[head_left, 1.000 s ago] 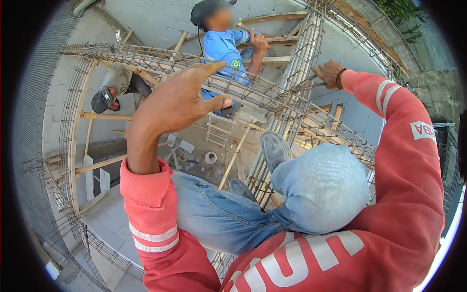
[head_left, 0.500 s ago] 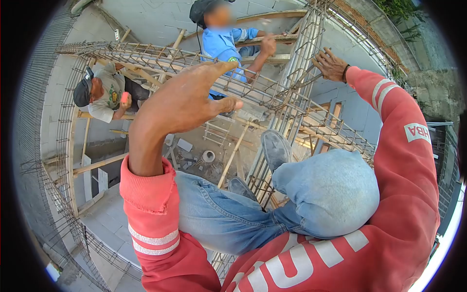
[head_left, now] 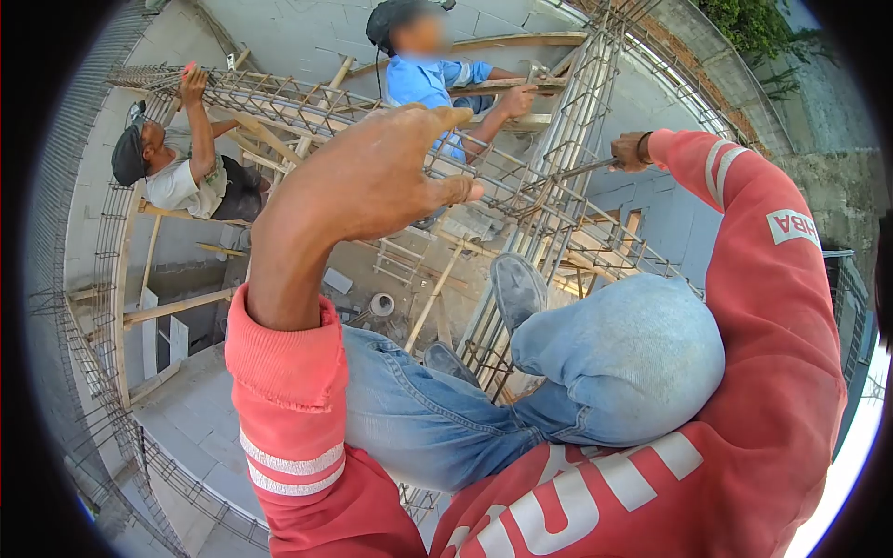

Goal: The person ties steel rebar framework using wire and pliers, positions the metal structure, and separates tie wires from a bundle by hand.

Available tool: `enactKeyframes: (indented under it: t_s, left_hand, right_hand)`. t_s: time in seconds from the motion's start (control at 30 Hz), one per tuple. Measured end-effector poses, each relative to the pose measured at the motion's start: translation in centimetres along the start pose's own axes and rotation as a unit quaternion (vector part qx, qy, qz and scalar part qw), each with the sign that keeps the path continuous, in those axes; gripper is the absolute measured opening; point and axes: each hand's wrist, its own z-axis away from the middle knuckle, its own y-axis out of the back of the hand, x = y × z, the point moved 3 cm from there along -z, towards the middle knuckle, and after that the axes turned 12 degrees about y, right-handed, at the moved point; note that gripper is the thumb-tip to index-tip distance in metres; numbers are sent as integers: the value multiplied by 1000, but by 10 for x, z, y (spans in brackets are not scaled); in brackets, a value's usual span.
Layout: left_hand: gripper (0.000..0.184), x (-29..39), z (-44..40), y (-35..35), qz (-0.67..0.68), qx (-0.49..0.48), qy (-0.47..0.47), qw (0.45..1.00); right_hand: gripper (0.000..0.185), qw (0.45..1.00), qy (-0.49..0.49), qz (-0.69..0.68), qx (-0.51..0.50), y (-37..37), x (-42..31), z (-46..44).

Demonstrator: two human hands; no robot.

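Observation:
My left hand (head_left: pixel 372 177) is raised in front of the long rebar cage (head_left: pixel 298 104). Its thumb stands apart from the stretched fingers, and nothing shows between them. My right hand (head_left: pixel 631 152) is closed round the end of a dark rod-like metal tool (head_left: pixel 588 170). From there the tool points left to the bundle of rebar (head_left: pixel 549 191) where two cages cross. Its far tip is lost among the bars, so I cannot tell what it grips. My bent knee (head_left: pixel 623 363) and dusty shoe (head_left: pixel 518 290) are beside the upright-running bars.
A co-worker in a blue shirt (head_left: pixel 409 84) is beyond the cage, near wooden boards (head_left: pixel 521 84). Another co-worker in a light shirt (head_left: pixel 191 191) reaches up to the cage at the left. Far below lie a bucket (head_left: pixel 382 304) and timber props (head_left: pixel 433 298).
My right hand has gone from spread fingers to a closed grip on the tool's end. My left hand has barely moved. The left co-worker's arm has risen to the cage.

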Motion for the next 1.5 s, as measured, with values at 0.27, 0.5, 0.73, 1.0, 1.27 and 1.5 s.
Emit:
enactKeyframes:
  t_s: [0.27, 0.5, 0.73, 1.0, 1.27, 1.5]
  left_hand:
    - [72, 9, 5, 0, -28, -28, 41, 998]
    - [72, 1, 9, 1, 2, -20, 64, 998]
    - [72, -4, -2, -5, 5, -34, 54, 998]
    - [72, 6, -5, -4, -8, -51, 27, 998]
    - [71, 7, -1, -3, 3, -39, 25, 999]
    - [71, 13, -1, -3, -4, -28, 7, 1000]
  right_hand:
    - [42, 762, -121, -528, -355, 2, 4, -3]
    - [46, 688, -94, -621, -364, -20, 3, 8]
    - [31, 983, -100, -148, -33, 22, -10, 22]
    - [28, 777, -94, -563, -266, -36, -10, 23]
    - [35, 955, -108, 100, 258, -2, -55, 52]
    - [26, 981, -23, 94, 169, 14, -27, 34]
